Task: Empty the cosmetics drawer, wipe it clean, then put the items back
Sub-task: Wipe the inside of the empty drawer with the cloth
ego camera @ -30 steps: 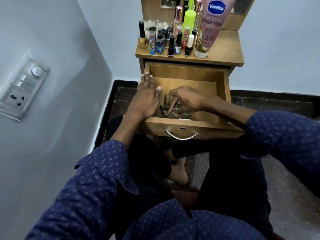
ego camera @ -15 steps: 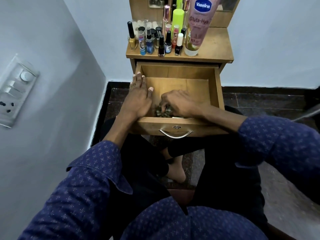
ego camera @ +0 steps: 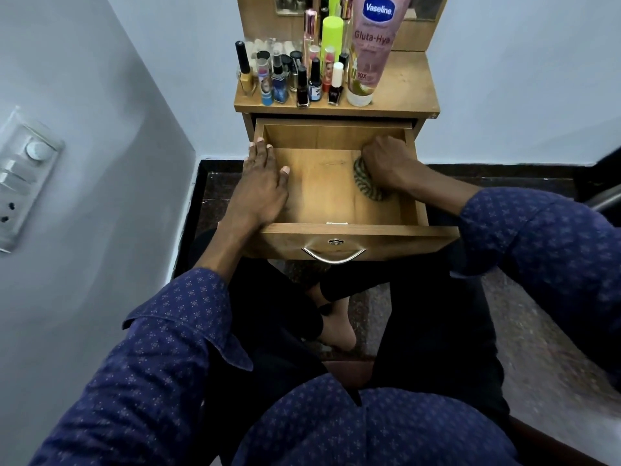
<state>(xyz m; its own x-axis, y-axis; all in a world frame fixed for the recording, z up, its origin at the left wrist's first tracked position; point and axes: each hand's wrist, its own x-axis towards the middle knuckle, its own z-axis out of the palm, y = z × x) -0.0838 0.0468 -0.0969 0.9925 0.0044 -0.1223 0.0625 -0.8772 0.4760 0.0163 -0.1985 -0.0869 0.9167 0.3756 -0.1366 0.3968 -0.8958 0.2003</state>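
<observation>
1. The right hand (ego camera: 386, 163) has swept the striped cloth (ego camera: 366, 185) from the drawer's front middle to the right side, centre-right of the frame; wiping looks under way.
2. The drawer (ego camera: 336, 230) holds nothing but the cloth; the cosmetics bottles (ego camera: 302, 82) stand on the tabletop (ego camera: 410, 92) at top centre, so refilling remains.
3. The right hand is closed, knuckles up, pressing the bunched cloth to the drawer floor.
4. The left hand (ego camera: 262, 186) lies open and flat along the drawer's left wall, steadying it as before.
</observation>
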